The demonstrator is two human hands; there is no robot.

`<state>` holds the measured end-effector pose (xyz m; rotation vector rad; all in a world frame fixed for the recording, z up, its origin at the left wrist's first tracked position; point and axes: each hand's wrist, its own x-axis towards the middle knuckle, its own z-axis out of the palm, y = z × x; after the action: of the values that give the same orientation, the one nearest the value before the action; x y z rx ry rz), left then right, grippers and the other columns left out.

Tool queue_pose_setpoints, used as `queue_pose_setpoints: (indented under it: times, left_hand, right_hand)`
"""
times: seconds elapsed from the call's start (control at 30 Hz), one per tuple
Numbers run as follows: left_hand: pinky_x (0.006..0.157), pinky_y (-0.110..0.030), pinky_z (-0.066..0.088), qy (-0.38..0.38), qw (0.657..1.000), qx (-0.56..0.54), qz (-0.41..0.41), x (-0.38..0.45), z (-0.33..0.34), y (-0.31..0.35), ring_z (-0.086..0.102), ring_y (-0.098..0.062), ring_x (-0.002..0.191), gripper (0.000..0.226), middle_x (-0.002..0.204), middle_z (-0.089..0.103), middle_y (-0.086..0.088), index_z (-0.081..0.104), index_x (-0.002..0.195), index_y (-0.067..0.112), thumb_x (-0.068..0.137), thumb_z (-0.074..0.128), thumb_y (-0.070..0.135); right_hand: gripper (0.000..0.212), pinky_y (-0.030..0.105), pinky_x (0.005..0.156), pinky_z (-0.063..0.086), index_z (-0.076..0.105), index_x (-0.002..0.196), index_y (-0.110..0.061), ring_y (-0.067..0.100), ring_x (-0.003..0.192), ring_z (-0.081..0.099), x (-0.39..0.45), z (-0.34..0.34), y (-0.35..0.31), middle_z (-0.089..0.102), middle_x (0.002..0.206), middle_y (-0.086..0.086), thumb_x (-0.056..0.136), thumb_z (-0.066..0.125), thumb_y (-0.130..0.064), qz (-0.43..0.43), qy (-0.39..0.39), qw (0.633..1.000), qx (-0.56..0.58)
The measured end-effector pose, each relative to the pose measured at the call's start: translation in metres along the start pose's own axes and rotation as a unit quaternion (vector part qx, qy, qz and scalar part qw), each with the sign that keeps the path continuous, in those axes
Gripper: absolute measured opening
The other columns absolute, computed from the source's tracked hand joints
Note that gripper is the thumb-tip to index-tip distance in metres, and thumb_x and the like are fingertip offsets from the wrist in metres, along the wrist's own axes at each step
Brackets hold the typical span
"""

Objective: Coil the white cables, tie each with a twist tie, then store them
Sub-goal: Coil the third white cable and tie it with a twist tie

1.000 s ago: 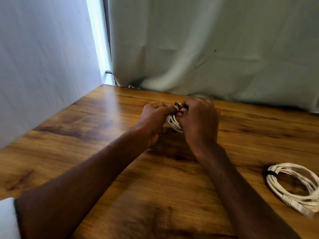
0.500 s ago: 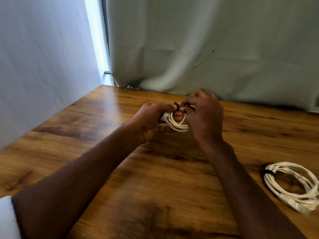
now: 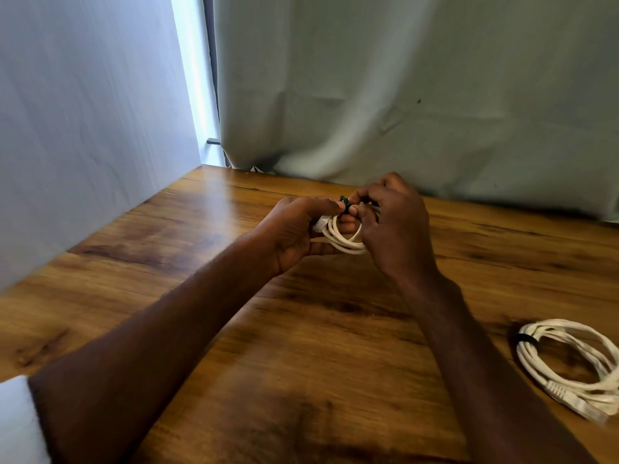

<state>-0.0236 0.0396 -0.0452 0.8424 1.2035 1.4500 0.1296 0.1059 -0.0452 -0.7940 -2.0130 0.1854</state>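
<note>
White coil (image 3: 346, 241) hangs between both hands; left hand (image 3: 294, 232) grips its near-left side, right hand (image 3: 395, 226) pinches the black tie (image 3: 345, 203) at its top, between the thumbs.

Bare forearms and hands — a white sleeve (image 3: 16, 420) at the left arm's edge.

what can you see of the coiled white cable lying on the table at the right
The coiled white cable lies flat on the wooden table near its right edge, partly cut off by the frame. It is wound into several loose oval loops of thin, smooth-looking cord. A black twist tie binds the loops at the left end. A ribbed white connector rests along the near side. Neither hand touches it; it sits apart from the right forearm.
</note>
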Motion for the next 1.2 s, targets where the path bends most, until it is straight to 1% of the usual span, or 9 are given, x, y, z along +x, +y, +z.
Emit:
queue_pose_setpoints:
  times: [0.13, 0.33, 0.47, 0.57, 0.63, 0.7, 0.8, 1.07, 1.2]
  left_hand:
    - [0.078, -0.041, 0.063, 0.006, 1.000, -0.002, 0.000, -0.001, 0.000, -0.001, 0.076, -0.027, 0.092, 0.031, 0.105, 0.077, -0.019, 0.071, 0.123, -0.004, 0.097, 0.067, 0.012]
    - [0.088, -0.048, 0.063, 0.027, 0.999, -0.017, 0.001, 0.001, 0.001, -0.003, 0.076, -0.030, 0.100, 0.033, 0.117, 0.076, -0.023, 0.071, 0.123, -0.003, 0.094, 0.069, 0.012]
    - [0.086, -0.046, 0.064, 0.018, 0.999, -0.032, -0.010, 0.002, 0.001, 0.000, 0.078, -0.026, 0.095, 0.031, 0.110, 0.078, -0.019, 0.071, 0.124, -0.003, 0.096, 0.068, 0.012]
    - [0.088, -0.047, 0.063, 0.010, 1.000, -0.027, -0.008, 0.001, 0.002, 0.001, 0.078, -0.026, 0.094, 0.033, 0.110, 0.078, -0.019, 0.070, 0.125, -0.004, 0.096, 0.069, 0.012]
    - [0.085, -0.045, 0.064, 0.004, 1.000, -0.016, -0.001, 0.000, 0.002, 0.002, 0.078, -0.026, 0.094, 0.032, 0.108, 0.078, -0.018, 0.070, 0.124, -0.003, 0.097, 0.068, 0.013]
    - [0.082, -0.042, 0.064, -0.003, 1.000, -0.013, 0.001, -0.002, 0.003, 0.002, 0.078, -0.025, 0.094, 0.030, 0.107, 0.078, -0.018, 0.071, 0.124, -0.003, 0.098, 0.067, 0.013]
    - [0.080, -0.042, 0.064, -0.007, 1.000, -0.003, 0.002, -0.003, 0.002, 0.002, 0.077, -0.028, 0.094, 0.031, 0.108, 0.077, -0.020, 0.070, 0.124, -0.005, 0.098, 0.067, 0.012]
    - [0.076, -0.040, 0.063, -0.028, 1.000, 0.011, -0.003, -0.004, 0.001, 0.001, 0.075, -0.028, 0.092, 0.033, 0.105, 0.075, -0.018, 0.069, 0.125, -0.006, 0.098, 0.067, 0.013]
    - [0.080, -0.041, 0.063, -0.032, 0.999, 0.015, -0.007, -0.004, 0.000, 0.000, 0.076, -0.029, 0.093, 0.033, 0.108, 0.075, -0.020, 0.069, 0.125, -0.006, 0.098, 0.067, 0.012]
  right_hand:
    - [0.013, 0.039, 0.075, 0.055, 0.075, 0.099, -0.020, 0.020, 0.093, 0.061, 0.000, 0.000, 0.000, 0.061, 0.100, -0.002, 0.089, 0.076, -0.013, 0.008, -0.010, 1.000, 0.011]
    - [0.025, 0.030, 0.082, 0.054, 0.073, 0.111, -0.017, 0.016, 0.100, 0.063, -0.002, -0.002, -0.003, 0.064, 0.108, -0.002, 0.088, 0.075, -0.007, -0.003, -0.006, 1.000, 0.017]
    - [0.031, 0.026, 0.082, 0.054, 0.071, 0.114, -0.017, 0.013, 0.101, 0.060, -0.002, -0.002, -0.003, 0.062, 0.113, -0.002, 0.087, 0.075, -0.003, 0.012, 0.009, 0.999, 0.041]
    - [0.037, 0.011, 0.080, 0.040, 0.070, 0.119, -0.024, 0.014, 0.114, 0.050, -0.002, -0.003, -0.004, 0.053, 0.125, -0.003, 0.087, 0.078, -0.009, 0.041, 0.034, 0.998, 0.028]
    - [0.040, 0.008, 0.080, 0.032, 0.069, 0.121, -0.030, 0.013, 0.119, 0.044, 0.001, -0.006, -0.002, 0.052, 0.133, -0.005, 0.086, 0.080, -0.014, 0.059, 0.031, 0.998, 0.013]
    - [0.037, 0.013, 0.085, 0.041, 0.072, 0.119, -0.031, 0.010, 0.117, 0.049, 0.003, -0.009, 0.002, 0.058, 0.131, -0.008, 0.087, 0.079, -0.015, 0.070, 0.011, 0.996, 0.046]
    - [0.025, 0.032, 0.090, 0.057, 0.077, 0.110, -0.026, 0.008, 0.101, 0.067, 0.002, -0.007, 0.003, 0.073, 0.110, -0.010, 0.090, 0.075, -0.012, 0.091, -0.017, 0.990, 0.110]
    - [0.016, 0.020, 0.073, 0.056, 0.077, 0.095, -0.024, 0.003, 0.083, 0.072, 0.002, -0.005, 0.004, 0.077, 0.093, -0.008, 0.090, 0.072, -0.011, 0.135, -0.036, 0.974, 0.178]
    - [0.020, 0.042, 0.076, 0.065, 0.078, 0.094, -0.017, 0.022, 0.081, 0.077, 0.005, -0.010, 0.003, 0.079, 0.089, 0.002, 0.089, 0.067, -0.001, 0.175, -0.084, 0.948, 0.250]
